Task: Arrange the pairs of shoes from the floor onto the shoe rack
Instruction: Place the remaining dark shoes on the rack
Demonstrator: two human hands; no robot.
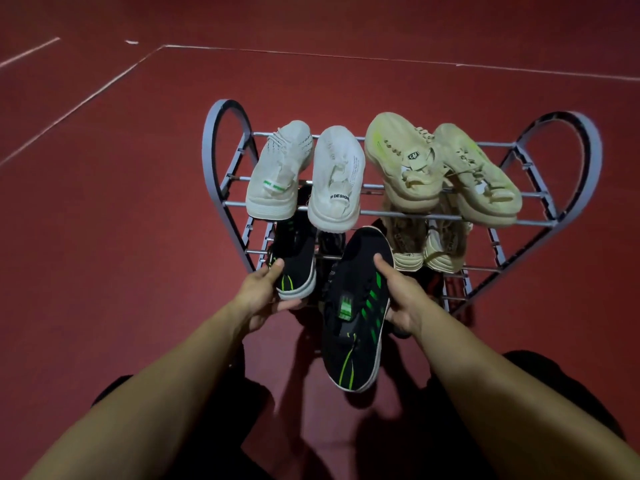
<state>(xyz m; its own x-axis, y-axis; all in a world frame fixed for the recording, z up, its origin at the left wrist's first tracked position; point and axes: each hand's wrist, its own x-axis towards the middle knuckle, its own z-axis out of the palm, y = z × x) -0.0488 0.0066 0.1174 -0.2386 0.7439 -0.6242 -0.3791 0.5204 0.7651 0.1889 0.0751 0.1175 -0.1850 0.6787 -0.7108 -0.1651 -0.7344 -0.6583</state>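
I am placing the black pair on the rack [540, 199]. The top tier already carries a white pair [304, 174] and a cream pair [443, 168]; a second cream pair [429, 251] sits on the right half of the tier below. The step in hand, as I judge it, is seating the two black shoes on the left half of that lower tier.

Left hand [259, 296]: my fingers are curled round the heel of the left shoe [294, 261], thumb on its outer side. This shoe points into the rack under the white pair, heel toward me; I cannot tell whether its sole already bears on the bars.

Right hand [401, 303]: my thumb lies across the upper of the right shoe [356, 306], and the other fingers wrap beneath it, out of sight. The grip is closed on the shoe. This shoe is off the floor, tilted, toe near the rack, heel hanging toward me, apart from the bars.

Next move, in my judgement: level the right shoe, steer its toe under the white pair, and slide it in beside the left shoe without knocking the cream pair. Release each hand only when the sole rests across two bars.
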